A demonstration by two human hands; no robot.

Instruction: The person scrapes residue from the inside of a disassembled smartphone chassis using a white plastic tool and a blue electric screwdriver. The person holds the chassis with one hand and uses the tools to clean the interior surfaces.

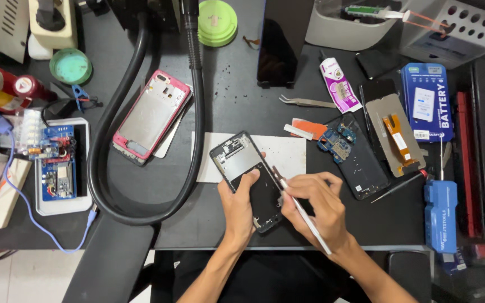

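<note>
My left hand (239,206) grips an opened black phone frame (245,168) by its lower left side, thumb lying across the inside. The frame is tilted on the dark workbench, over a white sheet of paper (287,152). My right hand (316,206) holds a thin white stick tool (307,220) like a pen. Its tip touches the frame's right edge.
A pink-rimmed phone back (150,116) lies to the left inside a loop of thick black hose (197,112). Right of my hands lie a small circuit board (337,145), a screen with an orange flex cable (395,134), tweezers (304,101), a blue battery box (426,101) and a blue tool case (440,216).
</note>
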